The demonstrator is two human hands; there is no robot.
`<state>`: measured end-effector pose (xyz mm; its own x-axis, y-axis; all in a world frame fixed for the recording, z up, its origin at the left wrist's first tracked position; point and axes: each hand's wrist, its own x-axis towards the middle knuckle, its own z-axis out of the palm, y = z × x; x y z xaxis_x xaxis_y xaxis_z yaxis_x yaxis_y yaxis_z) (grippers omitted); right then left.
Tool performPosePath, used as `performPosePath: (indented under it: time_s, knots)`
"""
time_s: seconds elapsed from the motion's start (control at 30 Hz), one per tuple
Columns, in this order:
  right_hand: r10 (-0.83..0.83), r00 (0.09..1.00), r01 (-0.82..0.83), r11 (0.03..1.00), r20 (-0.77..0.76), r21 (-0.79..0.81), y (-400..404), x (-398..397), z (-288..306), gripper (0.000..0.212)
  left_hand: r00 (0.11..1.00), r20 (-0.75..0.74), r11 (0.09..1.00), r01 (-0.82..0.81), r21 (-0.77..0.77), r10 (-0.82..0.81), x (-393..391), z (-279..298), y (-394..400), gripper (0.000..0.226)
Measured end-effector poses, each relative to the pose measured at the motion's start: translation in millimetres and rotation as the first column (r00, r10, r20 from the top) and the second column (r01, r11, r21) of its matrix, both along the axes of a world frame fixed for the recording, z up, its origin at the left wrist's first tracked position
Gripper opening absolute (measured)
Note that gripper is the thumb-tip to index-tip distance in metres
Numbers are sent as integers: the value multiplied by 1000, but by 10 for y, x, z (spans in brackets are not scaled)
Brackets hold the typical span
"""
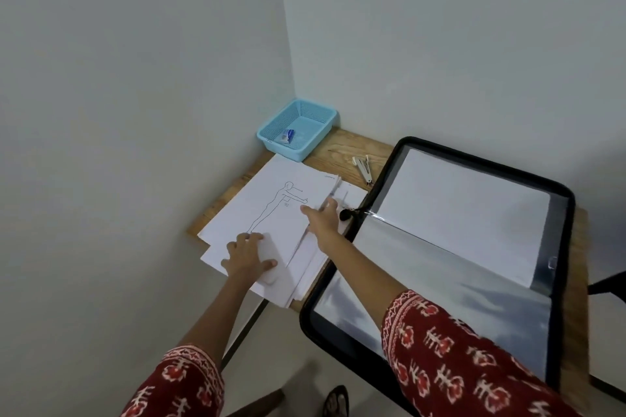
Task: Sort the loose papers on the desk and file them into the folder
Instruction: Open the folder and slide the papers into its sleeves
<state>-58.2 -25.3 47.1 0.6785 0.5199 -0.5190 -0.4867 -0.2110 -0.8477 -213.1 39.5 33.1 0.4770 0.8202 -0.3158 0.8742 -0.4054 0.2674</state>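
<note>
A stack of loose white papers (pixel 271 210) lies on the left half of the small wooden desk (pixel 352 145); the top sheet shows a line drawing of a standing figure. My left hand (pixel 247 257) rests flat on the stack's near end, thumb spread to the right. My right hand (pixel 323 217) reaches over the stack's right edge, thumb on the top sheet and fingers at the slightly raised edge, pinching the upper sheets. The open black-rimmed folder (pixel 572 213) with clear sleeves lies to the right; its far sleeve holds a white sheet (pixel 467 206).
A light blue mesh basket (pixel 325 118) stands in the far corner with a small blue-and-white item (pixel 287 136) inside. A stapler (pixel 364 167) lies between the basket and the folder. Walls close the desk on the left and back. The folder overhangs the desk's front edge.
</note>
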Motion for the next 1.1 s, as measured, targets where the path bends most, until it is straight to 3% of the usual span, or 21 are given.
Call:
performPosePath:
  time_s: [0.1,0.17,0.2,0.27,0.37,0.47,0.5,0.57,0.67,0.8,0.87,0.97,1.03,1.1]
  knots:
    - [-69,992,67,997,-105,-24,149,-19,-16,79,999,-21,998,32,-45,-33,46,54,93,69]
    - [-10,1000,10,998,-4,-66,193,-35,-13,58,999,-34,998,17,-58,-20,56,107,140,66]
    - [22,998,-17,997,59,-74,194,-28,-4,47,1000,-2,999,-17,-49,17,51,139,164,64]
    - [33,992,-30,999,123,-23,158,48,56,37,968,211,988,-147,35,137,51,238,228,62]
    - [11,992,-24,995,127,97,-92,345,323,37,804,554,952,-299,66,215,147,437,412,66]
    - [67,982,-90,988,177,123,-519,663,548,37,576,765,950,-70,-305,288,402,659,460,55]
    - [80,982,-106,983,169,151,-658,729,606,36,530,791,922,40,-385,307,508,722,390,44]
    - [74,986,-103,975,148,198,-909,809,708,30,508,809,909,109,-401,296,762,831,145,27]
    - [0,957,-61,978,289,201,-1243,851,936,24,433,858,937,81,-341,275,1174,986,-327,30]
    - [-203,855,119,973,477,200,-1750,910,1116,20,317,911,954,55,-294,262,1397,1183,-1035,35]
    - [-188,822,118,980,538,162,-2011,861,1044,14,358,903,964,26,-263,237,1325,1060,-1341,40]
    - [-109,877,81,994,468,79,-2446,762,866,12,461,863,972,6,-236,207,1146,758,-1758,35]
    - [-153,905,100,983,396,153,-2751,761,852,15,481,870,989,25,-143,113,1111,664,-1952,29]
    - [-279,891,199,949,358,246,-3148,802,992,19,575,817,999,50,15,-41,1169,720,-2098,24]
